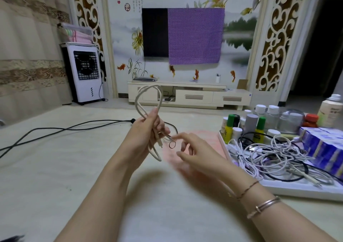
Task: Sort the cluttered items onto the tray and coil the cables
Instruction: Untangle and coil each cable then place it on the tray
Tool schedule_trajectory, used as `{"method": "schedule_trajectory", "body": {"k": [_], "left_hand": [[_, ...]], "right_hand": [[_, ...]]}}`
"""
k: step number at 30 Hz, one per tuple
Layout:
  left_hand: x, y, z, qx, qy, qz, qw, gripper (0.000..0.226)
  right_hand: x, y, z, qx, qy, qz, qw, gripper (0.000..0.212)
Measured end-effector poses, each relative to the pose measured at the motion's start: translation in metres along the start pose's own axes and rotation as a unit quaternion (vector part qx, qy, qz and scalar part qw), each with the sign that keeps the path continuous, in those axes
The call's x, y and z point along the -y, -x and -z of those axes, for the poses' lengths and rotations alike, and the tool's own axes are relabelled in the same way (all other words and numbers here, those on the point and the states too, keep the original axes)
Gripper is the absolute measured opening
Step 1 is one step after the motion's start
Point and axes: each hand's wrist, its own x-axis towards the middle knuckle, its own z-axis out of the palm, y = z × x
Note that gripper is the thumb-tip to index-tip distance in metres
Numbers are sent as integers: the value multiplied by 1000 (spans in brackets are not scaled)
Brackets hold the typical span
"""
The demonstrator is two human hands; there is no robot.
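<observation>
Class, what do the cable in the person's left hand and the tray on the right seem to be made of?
Beige cable: probably a braided fabric sheath; it looks matt and faintly textured, without gloss. White tray: likely plastic; its raised rim is smooth, uniformly white and slightly shiny.

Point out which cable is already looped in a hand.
The beige cable, gripped in loops by the left hand. The white cables lie tangled on the tray; the black cable trails loose.

Looped cable [141,102] in left hand [146,128]
</observation>
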Motion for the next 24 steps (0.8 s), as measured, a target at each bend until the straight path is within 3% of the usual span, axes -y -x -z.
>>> {"method": "schedule_trajectory", "body": {"k": [4,8,11,14,19,22,24], "left_hand": [[-8,5,0,-7,106,41,994,41],[-10,4,9,-16,175,129,976,41],[-1,1,15,-57,153,228,960,41],[9,-2,20,-92,116,275,950,41],[25,-7,26,-107,74,312,941,40],[31,-8,28,-109,39,321,940,39],[34,-8,27,-113,15,316,942,39]], "right_hand": [[-2,-1,-6,14,54,-3,998,14],[-2,3,-2,29,25,-44,998,27],[2,5,4,46,2,-72,996,23],[6,9,6,72,-41,-92,992,24],[2,-4,4,-70,24,-169,983,18],[-2,-15,-4,-21,108,-228,967,37],[-4,-19,-10,19,139,-231,963,31]]}}
